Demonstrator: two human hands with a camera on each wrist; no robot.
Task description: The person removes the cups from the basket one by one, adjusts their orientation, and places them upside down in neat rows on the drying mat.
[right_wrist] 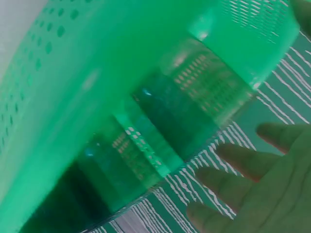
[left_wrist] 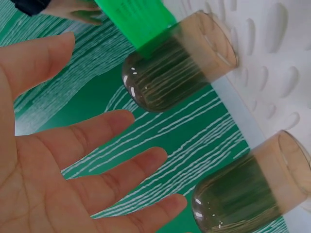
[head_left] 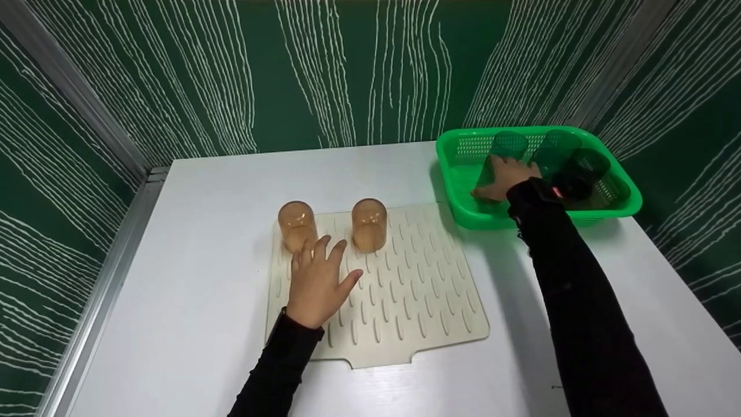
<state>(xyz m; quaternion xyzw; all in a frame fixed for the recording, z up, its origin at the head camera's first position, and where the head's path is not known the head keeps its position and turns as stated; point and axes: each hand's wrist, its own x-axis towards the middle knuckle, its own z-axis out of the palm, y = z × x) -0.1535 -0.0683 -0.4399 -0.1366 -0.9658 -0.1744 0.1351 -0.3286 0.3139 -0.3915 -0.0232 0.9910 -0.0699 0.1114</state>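
Observation:
Two amber glasses stand upside down at the far edge of a cream drying mat. My left hand is spread just in front of the left glass; the right glass is a little beyond its fingers. In the left wrist view, the left palm faces both glasses and holds nothing. Over the green basket, my right hand reaches in beside a glass. The right wrist view shows its fingers extended, apart from the nearest glass. The thumb is mostly hidden there.
More dark, see-through glasses lie in the basket at the far right of the white table. The ridged mat lies mid-table. Green walls with white streaks enclose the back and sides.

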